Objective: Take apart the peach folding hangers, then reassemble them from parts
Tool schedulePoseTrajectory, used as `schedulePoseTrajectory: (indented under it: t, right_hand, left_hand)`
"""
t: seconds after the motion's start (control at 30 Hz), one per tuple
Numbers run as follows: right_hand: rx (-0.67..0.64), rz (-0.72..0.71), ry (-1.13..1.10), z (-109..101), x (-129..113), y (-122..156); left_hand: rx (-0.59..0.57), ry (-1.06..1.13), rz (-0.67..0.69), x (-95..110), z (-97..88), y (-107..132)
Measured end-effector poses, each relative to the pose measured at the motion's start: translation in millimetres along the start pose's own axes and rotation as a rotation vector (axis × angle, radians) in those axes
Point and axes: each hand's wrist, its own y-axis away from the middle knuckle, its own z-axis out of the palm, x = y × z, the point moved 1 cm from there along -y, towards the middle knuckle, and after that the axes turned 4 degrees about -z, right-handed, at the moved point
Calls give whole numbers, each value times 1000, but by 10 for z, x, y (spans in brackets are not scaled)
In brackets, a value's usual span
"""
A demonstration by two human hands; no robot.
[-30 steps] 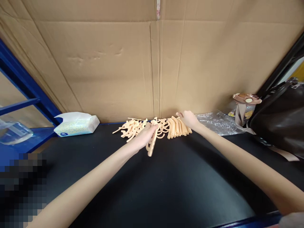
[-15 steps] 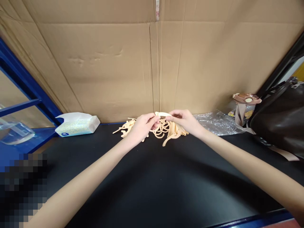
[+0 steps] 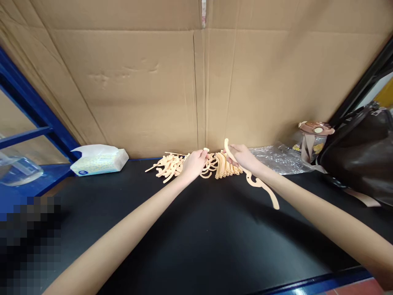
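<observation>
Since 0.5 s ago, right hand (image 3: 244, 157) has swung 1 hanger (image 3: 256, 182) clear, gripping it firmly; left hand (image 3: 193, 164) pinches a small piece above the pile (image 3: 172, 166). Best lift slowly, avoiding snags.

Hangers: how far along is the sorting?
Done: a neat row of hangers stands stacked by the cardboard wall. In hand: the right hand holds one hanger; the left hand pinches a small piece. Left: a loose pile beside the left hand.

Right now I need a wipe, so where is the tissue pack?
In the head view, the white soft tissue pack lies at the far left of the black tabletop, against the cardboard wall, left of the pile of beige plastic hangers.
</observation>
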Motion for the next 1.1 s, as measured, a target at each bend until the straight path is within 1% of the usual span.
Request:
schedulePoseTrajectory:
  t: [0.07,0.13,0.17,0.23,0.27,0.3,0.33,0.37,0.4,0.43,0.47,0.53,0.57,0.6,0.63,0.7,0.77,0.87,0.93,1.0,1.1]
  right_hand:
    - [84,14,-83,-61,71,-18]
    - [166,23,-152,-117,87,2]
    - [200,26,-180,-140,77,23]
    - [259,31,-272,-181,39,77]
    - [281,36,-337,-202,18,108]
    - [294,43,-406,-222,-2,141]
    - [290,49,-463,-241,-19,175]
    - [260,50,-487,-257,-35,212]
    - [197,37,-449,-266,-52,251]
    - [118,6,-338,-268,-72,292]
    - [38,-40,-176,-259,-95,336]
    - [-67,-142,195,-210,-156,428]
    - [-81,-179,346,-174,-196,471]
    - [-80,-201,446,-132,-240,510]
    - [-74,-216,501,-90,-288,545]
    - [-65,-255,529,-16,-388,599]
    - [-74,-278,471,25,-470,633]
    - [-113,-227,299,33,-519,652]
    - [-135,-209,246,27,-503,650]
    - [-131,-267,318,25,-463,641]
    - [-38,-458,577,36,-398,628]
  left_hand:
    - [18,-51,-12,-50,6,-41]
    - [15,-71,2,-38,-1,23]
    - [-6,-71,17,-13,-8,92]
    - [-149,-25,34,48,-34,275]
    - [-265,23,27,77,-57,373]
    - [-437,142,-11,100,-86,468]
    - [-513,259,-43,118,-133,545]
    - [-526,375,-82,130,-189,602]
    - [-509,485,-127,137,-249,639]
    - [-455,553,-161,142,-306,656]
    - [-399,582,-189,146,-354,659]
    - [-308,524,-203,160,-404,643]
    - [-283,459,-193,171,-402,634]
    - [-273,398,-183,182,-382,628]
    - [-272,352,-175,192,-348,629]
    - [-286,311,-164,206,-256,653]
    - [-280,307,-158,213,-169,702]
    - [-244,292,-145,244,-101,799]
    - [-242,306,-125,296,-97,864]
    - [-254,349,-106,362,-113,915]
    - [-283,398,-139,416,-132,938]
